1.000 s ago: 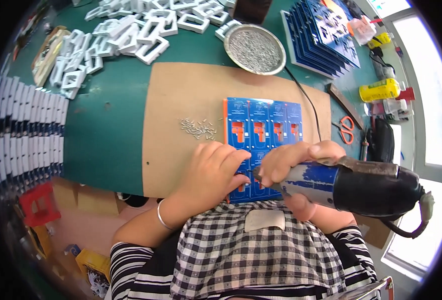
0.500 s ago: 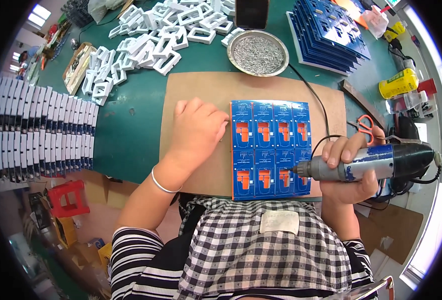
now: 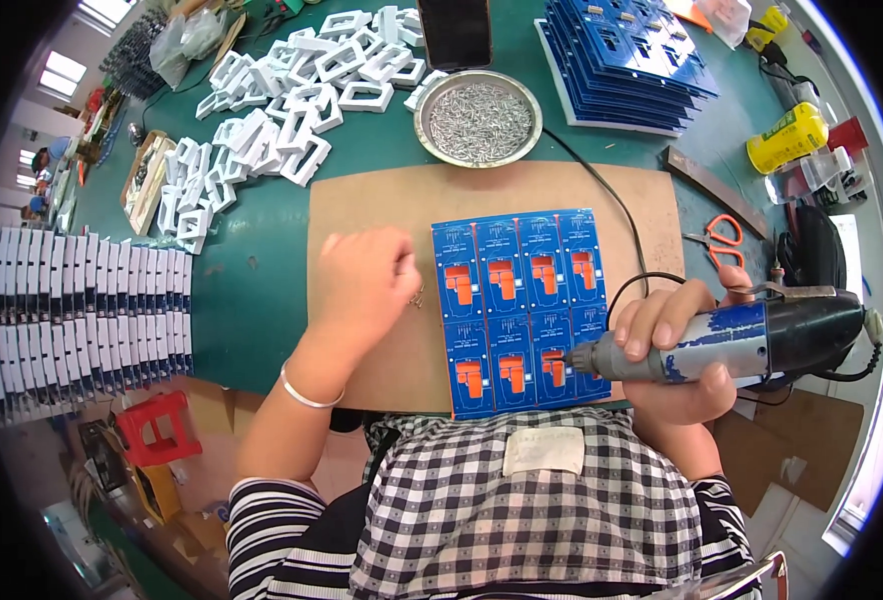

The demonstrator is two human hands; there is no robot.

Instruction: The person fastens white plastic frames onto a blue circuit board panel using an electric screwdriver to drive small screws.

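Observation:
On a brown board lies a blue circuit board panel with orange pieces showing through its cutouts. My right hand is wrapped around a grey and black electric screwdriver, held level, its tip over the panel's lower right part. Whether the tip touches the panel cannot be made out. To the left of the panel, my left hand is curled closed above the brown board, its fingertips hidden. A few small screws show beside its fingers; whether it holds any is hidden.
A metal bowl of screws stands behind the brown board. White plastic frames are heaped at the far left, stacked blue panels at the far right. Assembled units stand in rows at left. Orange-handled scissors lie right.
The whole view has shifted, so things appear further left and lower. My left hand has turned and curled more, with screws showing more plainly beside it. The screwdriver stays over the panel's lower right part.

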